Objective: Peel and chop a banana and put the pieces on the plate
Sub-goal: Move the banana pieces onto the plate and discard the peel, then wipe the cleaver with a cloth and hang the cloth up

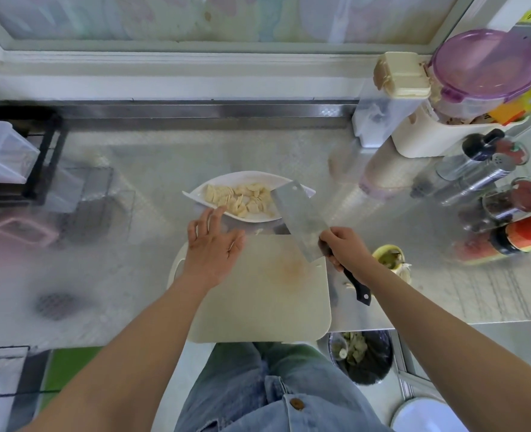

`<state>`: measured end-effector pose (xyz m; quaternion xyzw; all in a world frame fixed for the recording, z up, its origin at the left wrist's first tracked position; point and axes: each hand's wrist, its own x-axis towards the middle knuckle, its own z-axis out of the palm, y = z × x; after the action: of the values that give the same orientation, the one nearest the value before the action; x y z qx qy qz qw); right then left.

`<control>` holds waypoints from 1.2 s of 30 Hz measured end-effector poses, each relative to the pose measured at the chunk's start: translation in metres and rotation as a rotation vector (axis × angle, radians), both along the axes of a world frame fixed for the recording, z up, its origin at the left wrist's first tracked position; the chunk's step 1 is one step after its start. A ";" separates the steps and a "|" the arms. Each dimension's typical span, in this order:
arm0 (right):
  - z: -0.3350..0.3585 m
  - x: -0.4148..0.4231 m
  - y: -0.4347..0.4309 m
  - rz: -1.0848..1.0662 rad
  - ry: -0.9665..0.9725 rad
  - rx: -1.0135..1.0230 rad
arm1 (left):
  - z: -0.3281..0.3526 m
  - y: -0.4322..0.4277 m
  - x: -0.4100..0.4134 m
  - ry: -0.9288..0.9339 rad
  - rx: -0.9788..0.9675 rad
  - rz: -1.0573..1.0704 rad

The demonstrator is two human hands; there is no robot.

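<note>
We see the white plate (193,193) standing on the metal counter (127,251), just behind the far edge of the cutting board (258,304). The banana pieces (239,198) lie on the plate in a loose heap of thin pale slices. On the board we see no slices, only a faint orange stain near the right side.

The left hand (212,246) is open, with the fingers straight and a little spread. It holds nothing. It is above the far left corner of the board, and the fingertips reach close to the near rim of the plate. We cannot tell if they touch it.

The right hand (346,248) grips the black handle of a cleaver (298,218), with the fingers curled around it. The wide blade points away and to the left. Its far end is over the right end of the plate and hides this part of it, and its near corner is over the far right part of the board.

Just to the right of the board, on the counter, we see the banana peel (390,256), yellow and green. Below the counter edge there is a bin (365,360) with a black bag and some pale scraps inside. At the far right stand several jars and bottles, and behind them a container with a purple lid (485,63).
</note>
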<state>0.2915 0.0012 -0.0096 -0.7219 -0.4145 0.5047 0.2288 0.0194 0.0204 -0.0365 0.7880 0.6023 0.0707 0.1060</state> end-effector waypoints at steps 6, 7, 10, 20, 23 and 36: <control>0.003 -0.005 -0.007 0.011 -0.032 0.033 | 0.000 -0.007 0.014 0.156 -0.072 0.054; 0.003 -0.006 -0.009 0.008 -0.049 0.031 | -0.001 -0.007 0.017 0.170 -0.107 0.075; 0.003 -0.003 -0.014 0.001 -0.071 0.012 | 0.001 -0.010 0.020 0.154 -0.106 0.119; 0.010 0.002 -0.039 0.029 0.029 0.028 | 0.003 -0.034 0.039 -0.007 -0.182 0.083; 0.008 -0.001 -0.049 0.018 0.148 0.015 | -0.003 -0.051 0.033 -0.031 -0.214 0.108; 0.001 -0.098 -0.058 0.013 0.469 -0.014 | 0.031 -0.081 -0.013 -1.208 -1.014 0.698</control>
<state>0.1933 -0.0564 -0.0090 -0.5838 -0.3513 0.6628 0.3106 0.0066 -0.0610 -0.0052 0.2428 0.6092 0.2289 0.7194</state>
